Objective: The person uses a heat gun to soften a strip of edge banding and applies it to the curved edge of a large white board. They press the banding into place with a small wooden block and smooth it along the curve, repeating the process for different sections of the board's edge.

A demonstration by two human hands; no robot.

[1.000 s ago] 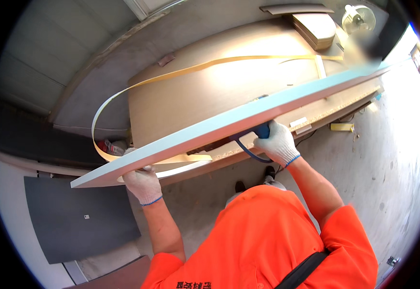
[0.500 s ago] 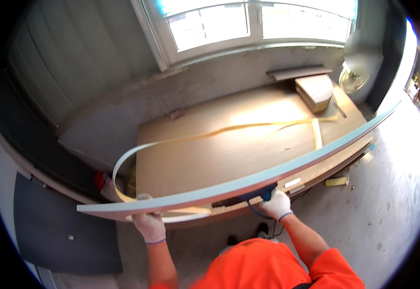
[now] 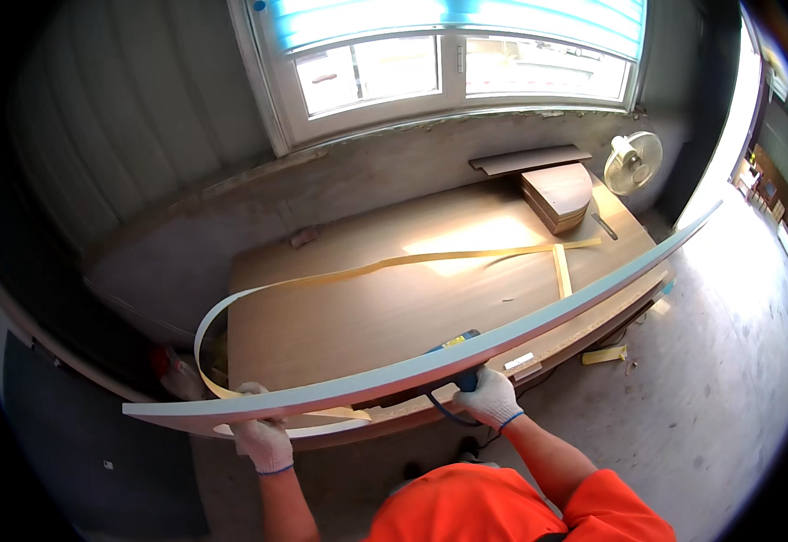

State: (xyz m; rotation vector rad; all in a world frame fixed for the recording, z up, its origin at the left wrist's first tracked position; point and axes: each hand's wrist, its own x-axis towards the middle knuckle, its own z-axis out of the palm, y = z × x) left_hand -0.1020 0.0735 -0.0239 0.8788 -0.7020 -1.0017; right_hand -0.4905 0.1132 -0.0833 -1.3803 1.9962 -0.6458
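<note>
A long narrow board (image 3: 394,378) with a pale bluish edge slants across the front of the worktable. My left hand (image 3: 265,444), in a white knit glove, grips it near its left end, fingers wrapped over the edge. A thin yellow-and-white strip (image 3: 359,270) loops up beside that hand and runs back over the tabletop. In my gloved right hand (image 3: 493,400) is a dark blue corded power tool (image 3: 468,380), held at the near side of the board. A blue and yellow part of it shows beyond the board's edge; the rest is hidden.
The brown worktable (image 3: 321,325) carries stacked curved-front panels (image 3: 558,194) and a dark flat plank (image 3: 529,160) at its far right. A fan (image 3: 634,163) stands behind that corner. On the floor to the right lies a yellow piece (image 3: 604,355). A window (image 3: 452,72) is beyond.
The whole view has shifted, so the table sits lower and further left. A blue and yellow part of the tool now shows above the board. Both hands keep their hold.
</note>
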